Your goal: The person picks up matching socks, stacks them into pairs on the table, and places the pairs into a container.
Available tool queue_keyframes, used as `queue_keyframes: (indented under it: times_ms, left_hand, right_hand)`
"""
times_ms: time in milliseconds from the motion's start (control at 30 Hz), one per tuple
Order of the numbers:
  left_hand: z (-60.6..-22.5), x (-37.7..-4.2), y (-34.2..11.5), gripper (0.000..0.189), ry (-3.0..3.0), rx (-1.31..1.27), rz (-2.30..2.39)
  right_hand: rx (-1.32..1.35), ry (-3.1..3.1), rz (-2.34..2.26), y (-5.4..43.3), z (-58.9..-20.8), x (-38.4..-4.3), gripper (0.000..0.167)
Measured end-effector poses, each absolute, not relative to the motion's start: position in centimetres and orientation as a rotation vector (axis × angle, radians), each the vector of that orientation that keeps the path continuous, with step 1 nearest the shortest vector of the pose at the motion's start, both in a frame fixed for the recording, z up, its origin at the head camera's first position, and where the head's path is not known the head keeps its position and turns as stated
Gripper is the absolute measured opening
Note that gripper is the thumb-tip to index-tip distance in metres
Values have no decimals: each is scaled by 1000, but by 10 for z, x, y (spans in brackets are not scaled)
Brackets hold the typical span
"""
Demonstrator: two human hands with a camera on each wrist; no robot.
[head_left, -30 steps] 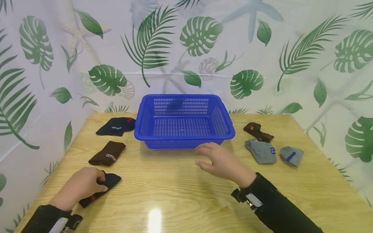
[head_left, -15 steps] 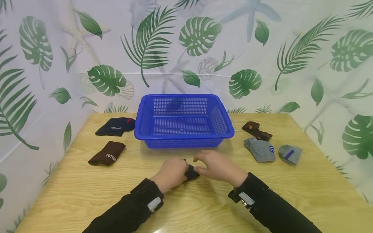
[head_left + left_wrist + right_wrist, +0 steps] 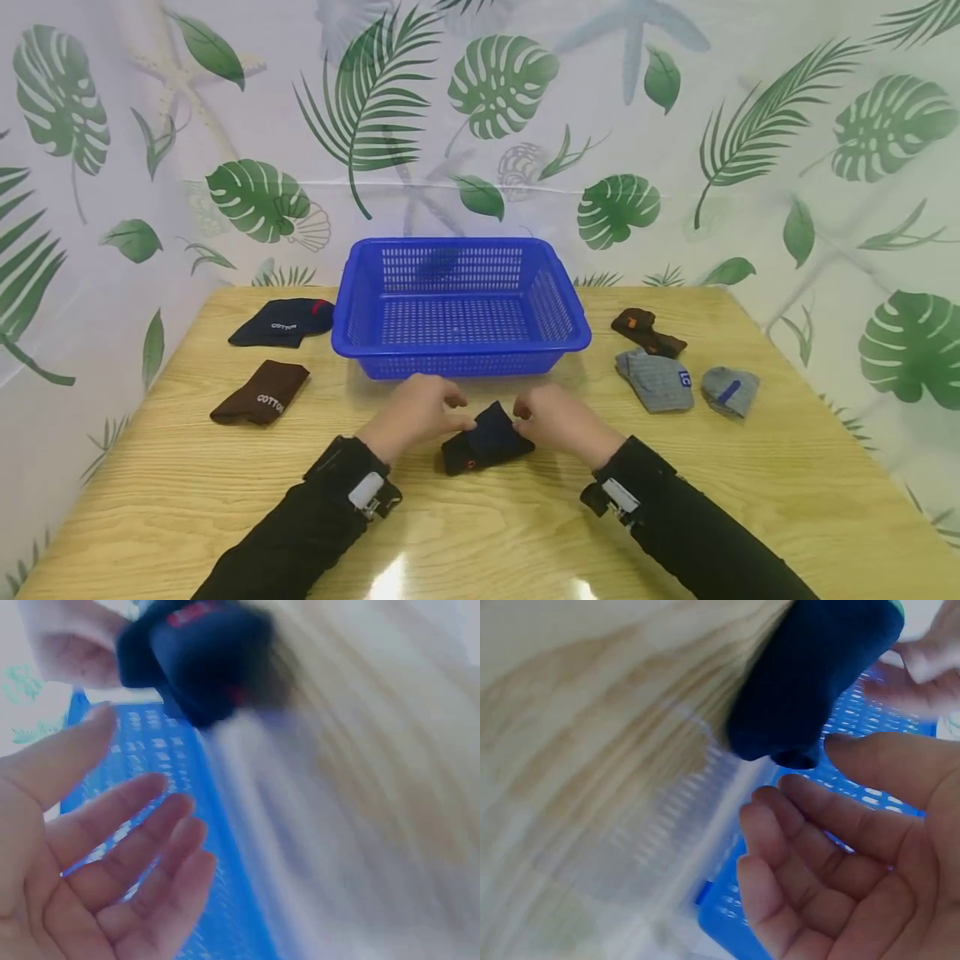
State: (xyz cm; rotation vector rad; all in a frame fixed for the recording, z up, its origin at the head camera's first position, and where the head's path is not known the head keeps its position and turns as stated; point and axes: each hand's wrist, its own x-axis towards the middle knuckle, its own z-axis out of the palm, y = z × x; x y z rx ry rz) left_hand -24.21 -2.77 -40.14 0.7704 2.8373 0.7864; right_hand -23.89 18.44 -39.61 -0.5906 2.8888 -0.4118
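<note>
A folded dark navy sock (image 3: pixel 491 437) with a small red mark lies on the table in front of the basket. My left hand (image 3: pixel 420 414) is at its left side, thumb tip close to the fabric and fingers loosely bent. In the left wrist view the left palm (image 3: pixel 112 870) faces the camera with nothing in it. On the sock's other side is my right hand (image 3: pixel 562 422), its fingertips right at the edge. The right wrist view has the right thumb (image 3: pixel 885 761) beside the sock's end, fingers relaxed and not wrapped round it.
A blue plastic basket (image 3: pixel 461 365) stands behind the hands. To its left lie a navy sock (image 3: pixel 273 323) and a brown sock (image 3: pixel 262 393), both lettered COTTON. On the right are a dark brown sock (image 3: pixel 647 332) and two grey socks (image 3: pixel 656 383). A patterned cloth hangs behind the table.
My left hand has carried the navy sock from the table's left side to the middle and let go of it. The right hand has come down beside the sock.
</note>
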Motion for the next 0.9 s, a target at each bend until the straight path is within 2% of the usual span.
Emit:
queue_keyframes:
  times_ms: [100,467,567,733,900]
  left_hand:
    - [-406,-243,-43,20,2771,672,780]
    - [-417,-242,-47,17,2691,668,750]
    - [-405,-243,-52,13,2759,715,793]
    - [-361,-240,-64,13,2959,996,966]
    - [-340,-234,-79,31,2896,1067,957]
  right_hand:
    - [-522,2870,-423,186,-399,-242,11]
    - [-549,2875,-469,176,-405,-247,19]
    - [-620,2891,-549,181,-392,-245,21]
    - [-736,2958,-761,195,-345,-234,13]
    - [-657,2914,-750,206,-321,-222,13]
